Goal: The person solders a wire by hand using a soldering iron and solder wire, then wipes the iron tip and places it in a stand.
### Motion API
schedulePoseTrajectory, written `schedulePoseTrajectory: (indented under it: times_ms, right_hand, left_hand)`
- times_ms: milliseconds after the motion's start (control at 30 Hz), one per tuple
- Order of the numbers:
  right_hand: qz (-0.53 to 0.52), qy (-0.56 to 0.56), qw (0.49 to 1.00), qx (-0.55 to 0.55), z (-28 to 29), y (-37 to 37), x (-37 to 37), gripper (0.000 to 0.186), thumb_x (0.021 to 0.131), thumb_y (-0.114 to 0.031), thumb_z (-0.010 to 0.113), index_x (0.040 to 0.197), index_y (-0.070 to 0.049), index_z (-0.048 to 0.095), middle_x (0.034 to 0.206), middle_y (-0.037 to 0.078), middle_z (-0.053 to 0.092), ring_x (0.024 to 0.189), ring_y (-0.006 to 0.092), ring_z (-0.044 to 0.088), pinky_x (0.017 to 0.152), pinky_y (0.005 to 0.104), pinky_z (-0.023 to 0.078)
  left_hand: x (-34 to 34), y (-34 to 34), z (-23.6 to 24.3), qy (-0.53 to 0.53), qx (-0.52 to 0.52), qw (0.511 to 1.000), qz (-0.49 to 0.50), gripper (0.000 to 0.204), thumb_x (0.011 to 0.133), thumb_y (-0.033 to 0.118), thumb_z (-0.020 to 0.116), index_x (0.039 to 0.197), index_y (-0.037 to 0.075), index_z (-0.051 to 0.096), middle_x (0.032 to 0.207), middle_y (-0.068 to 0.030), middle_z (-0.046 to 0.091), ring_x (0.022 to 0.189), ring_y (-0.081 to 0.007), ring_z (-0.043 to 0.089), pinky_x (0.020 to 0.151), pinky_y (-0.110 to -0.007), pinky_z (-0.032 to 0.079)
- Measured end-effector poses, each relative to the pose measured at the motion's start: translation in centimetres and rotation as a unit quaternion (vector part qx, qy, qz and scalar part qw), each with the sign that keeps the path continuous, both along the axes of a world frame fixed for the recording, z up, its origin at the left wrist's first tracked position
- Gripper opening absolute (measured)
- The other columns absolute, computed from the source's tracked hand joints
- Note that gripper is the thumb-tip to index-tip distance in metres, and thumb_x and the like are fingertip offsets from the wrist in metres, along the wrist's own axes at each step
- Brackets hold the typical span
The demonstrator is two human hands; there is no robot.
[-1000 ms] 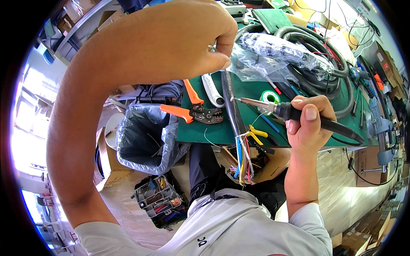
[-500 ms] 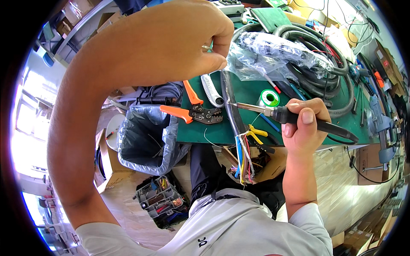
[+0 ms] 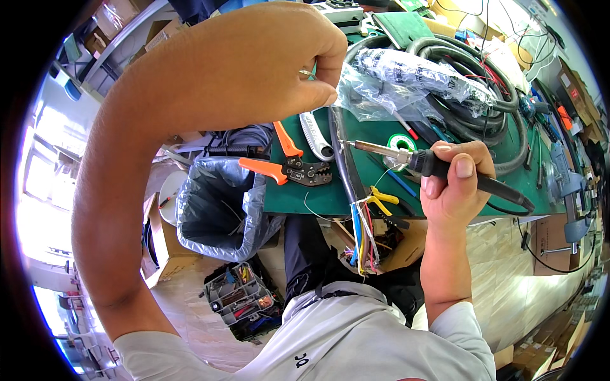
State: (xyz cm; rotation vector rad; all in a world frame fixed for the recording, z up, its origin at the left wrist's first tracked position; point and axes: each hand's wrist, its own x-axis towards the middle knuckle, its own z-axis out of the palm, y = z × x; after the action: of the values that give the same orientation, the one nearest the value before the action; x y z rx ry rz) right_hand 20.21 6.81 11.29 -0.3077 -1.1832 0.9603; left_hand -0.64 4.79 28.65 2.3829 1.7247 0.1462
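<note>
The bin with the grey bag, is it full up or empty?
Mostly empty. The bin stands open beside the green table, and you can see far down its grey liner; only a few small scraps show inside.

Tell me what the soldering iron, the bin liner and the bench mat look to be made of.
Soldering iron: bare metal tip, matte black grip, likely plastic or rubber, held in the right hand.
Bin liner: thin, crinkled, glossy grey plastic film.
Bench mat: flat, dull green sheet, probably rubber or vinyl.
</note>
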Motion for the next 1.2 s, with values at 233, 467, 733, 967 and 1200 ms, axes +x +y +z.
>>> schedulePoseTrajectory:
  times_ms: [233,467,733,967,1200]
  right_hand:
    - [0.023,0.004,1.000,0.004,-0.4,0.0,0.5,0.037,0.086,-0.031,0.073,0.079,0.003,0.060,0.067,0.010,0.062,0.040,0.0073,0.046,0.038,0.0209,0.039]
    - [0.040,0.001,0.999,-0.014,-0.9,0.4,0.1,0.035,0.087,-0.029,0.072,0.080,0.003,0.061,0.070,0.012,0.064,0.042,0.0075,0.049,0.039,0.0213,0.040]
    - [0.030,0.010,0.999,0.008,0.3,0.7,0.2,0.035,0.085,-0.029,0.072,0.079,0.004,0.061,0.069,0.011,0.063,0.041,0.0071,0.048,0.038,0.0213,0.040]
    - [0.054,-0.013,0.998,-0.022,-1.0,0.5,0.8,0.035,0.087,-0.030,0.072,0.078,0.002,0.061,0.068,0.009,0.063,0.043,0.0076,0.051,0.038,0.0211,0.040]
    - [0.052,0.001,0.998,-0.017,-0.4,1.2,0.5,0.035,0.086,-0.029,0.073,0.078,0.003,0.061,0.074,0.015,0.066,0.043,0.0076,0.051,0.038,0.0214,0.040]
  left_hand:
    - [-0.2,0.2,-0.2,-0.002,0.006,1.000,-0.015,0.011,0.082,0.012,0.066,0.080,0.002,0.061,0.050,0.0007,0.039,0.040,-0.0066,0.042,0.039,-0.024,0.034]
    - [0.1,0.0,0.0,-0.017,-0.009,1.000,-0.004,0.010,0.082,0.011,0.066,0.080,0.003,0.061,0.050,0.0013,0.039,0.041,-0.0061,0.041,0.038,-0.023,0.034]
    - [0.1,0.2,0.1,-0.004,-0.010,1.000,-0.012,0.010,0.082,0.010,0.066,0.080,0.003,0.060,0.050,0.0010,0.040,0.040,-0.0066,0.041,0.039,-0.024,0.034]
    - [-0.1,0.2,0.1,0.018,0.011,0.999,-0.040,0.011,0.083,0.012,0.065,0.079,0.003,0.060,0.048,0.0007,0.041,0.038,-0.0079,0.042,0.040,-0.025,0.033]
    - [0.3,0.0,0.3,0.000,-0.012,1.000,-0.026,0.011,0.082,0.012,0.066,0.080,0.003,0.060,0.048,0.0005,0.041,0.037,-0.0076,0.044,0.040,-0.024,0.033]
